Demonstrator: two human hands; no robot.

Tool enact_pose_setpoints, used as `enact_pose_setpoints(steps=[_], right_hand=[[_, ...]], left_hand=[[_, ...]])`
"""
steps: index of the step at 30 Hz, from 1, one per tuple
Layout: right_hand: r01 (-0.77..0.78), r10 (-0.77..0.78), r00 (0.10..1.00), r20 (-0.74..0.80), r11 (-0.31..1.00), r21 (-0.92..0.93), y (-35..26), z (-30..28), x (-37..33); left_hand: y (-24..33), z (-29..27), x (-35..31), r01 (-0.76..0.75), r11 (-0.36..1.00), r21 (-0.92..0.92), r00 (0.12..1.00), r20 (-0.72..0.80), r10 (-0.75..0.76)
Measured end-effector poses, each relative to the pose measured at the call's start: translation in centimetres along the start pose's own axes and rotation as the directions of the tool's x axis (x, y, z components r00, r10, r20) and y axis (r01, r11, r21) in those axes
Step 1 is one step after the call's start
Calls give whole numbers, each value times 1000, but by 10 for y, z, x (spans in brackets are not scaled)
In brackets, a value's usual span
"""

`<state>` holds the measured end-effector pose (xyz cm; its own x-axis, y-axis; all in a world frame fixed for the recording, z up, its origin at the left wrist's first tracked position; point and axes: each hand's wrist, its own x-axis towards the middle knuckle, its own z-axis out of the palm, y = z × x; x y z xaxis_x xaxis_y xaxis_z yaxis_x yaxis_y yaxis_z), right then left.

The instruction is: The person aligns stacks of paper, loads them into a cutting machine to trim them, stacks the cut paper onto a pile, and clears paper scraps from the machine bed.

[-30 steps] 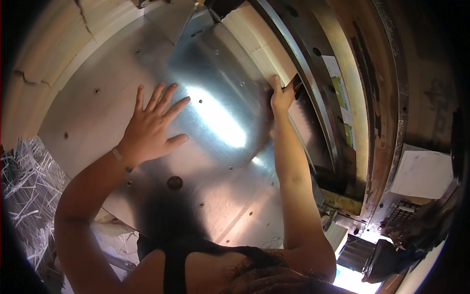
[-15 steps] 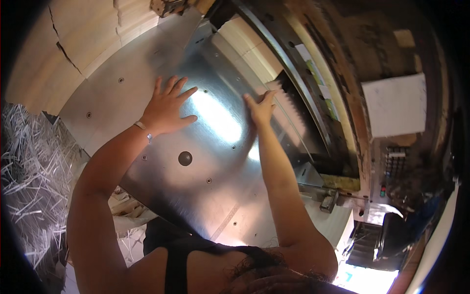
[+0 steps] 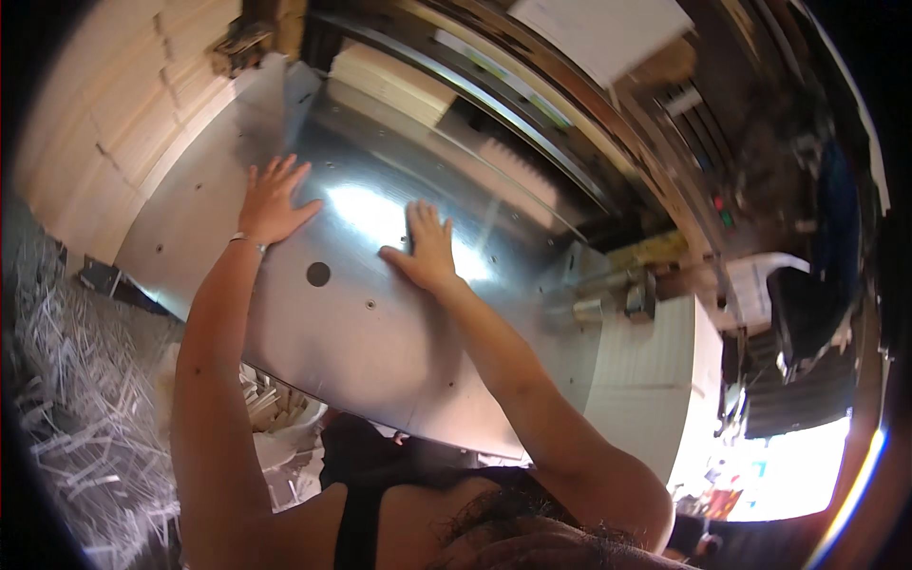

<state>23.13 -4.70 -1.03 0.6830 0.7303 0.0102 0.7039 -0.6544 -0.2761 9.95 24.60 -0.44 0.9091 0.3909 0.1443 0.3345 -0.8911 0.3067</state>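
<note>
Both hands are over a shiny metal machine table (image 3: 332,356) dotted with small recessed fittings and one dark round spot. My left hand (image 3: 275,202), with a thin bracelet at its wrist, lies on the metal with the fingers spread and holds nothing. To its right, my right hand (image 3: 424,249) is spread too, palm down at the metal, with nothing in it. Beyond them a pale stack of paper (image 3: 389,81) sits at the dark slot under the machine's crossbar (image 3: 503,100). Whether the palms press on the table or just hover, I cannot tell.
Tall pale paper stacks (image 3: 142,104) border the table at the left. Shredded paper strips (image 3: 76,408) heap up at the lower left. Another white stack (image 3: 641,366) stands at the right, near a metal block (image 3: 638,296). A white sheet (image 3: 603,33) is on the machine front.
My right hand has come back from the slot side toward the middle of the table, its fingers now spread. My left hand stays spread on the metal. The whole view has turned.
</note>
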Motion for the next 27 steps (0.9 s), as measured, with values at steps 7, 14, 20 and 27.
enact_pose_setpoints(steps=[7,14,20,27], right_hand=[[170,-174,984,27,979,114,-1,-5,-148],[290,-314,946,86,933,211,29,-22,-337],[303,-292,953,-80,920,248,53,-10,-386],[378,-218,912,-348,777,504,64,2,-379]], left_hand=[[-1,24,-11,95,990,107,992,-94,-85],[49,42,-98,296,910,290,955,-95,-280],[121,55,-182,224,930,290,975,-68,-213],[148,48,-209,217,935,280,976,-76,-203]])
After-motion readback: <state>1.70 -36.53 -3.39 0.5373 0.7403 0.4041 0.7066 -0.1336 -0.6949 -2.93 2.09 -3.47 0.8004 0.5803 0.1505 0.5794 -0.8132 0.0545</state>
